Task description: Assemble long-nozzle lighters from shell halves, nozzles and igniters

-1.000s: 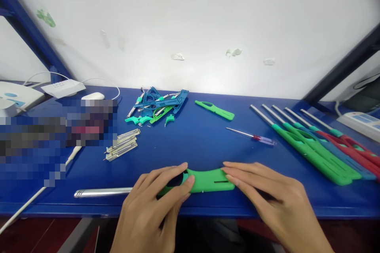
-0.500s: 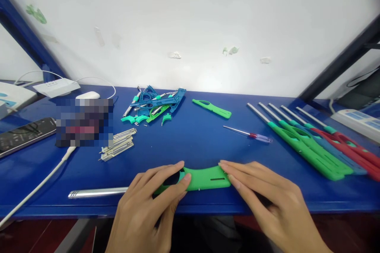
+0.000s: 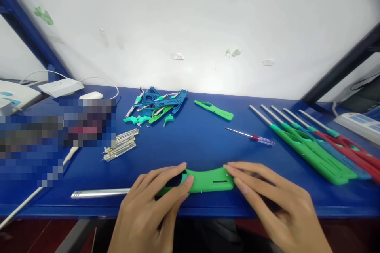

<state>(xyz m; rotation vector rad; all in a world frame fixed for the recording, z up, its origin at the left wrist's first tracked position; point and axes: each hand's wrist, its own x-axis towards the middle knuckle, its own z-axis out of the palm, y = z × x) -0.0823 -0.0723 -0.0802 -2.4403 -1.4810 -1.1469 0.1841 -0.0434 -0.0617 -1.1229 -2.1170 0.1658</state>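
A green long-necked gas lighter (image 3: 208, 181) lies level near the table's front edge, its metal tube (image 3: 101, 193) pointing left. My left hand (image 3: 151, 201) grips it around the trigger opening, fingers on the far side and thumb on the near side. The hand covers the lighter's neck and part of the opening. At the handle's right end, my right hand (image 3: 276, 197) has its fingertips on the far corner and its thumb by the end edge. A tiny pale speck shows by those fingertips; I cannot make out what it is.
Behind lie a pile of blue and green lighter parts (image 3: 160, 102) and a green shell half (image 3: 213, 110). Clear fuel tanks (image 3: 121, 146) lie left, a screwdriver (image 3: 252, 137) right. Several lighters (image 3: 314, 150) line the right side. A white cable (image 3: 26, 205) crosses the left.
My right fingertips have shifted slightly at the handle's end, with the thumb moving off its face to the edge. The left hand keeps its hold. The whole view has shifted a little.
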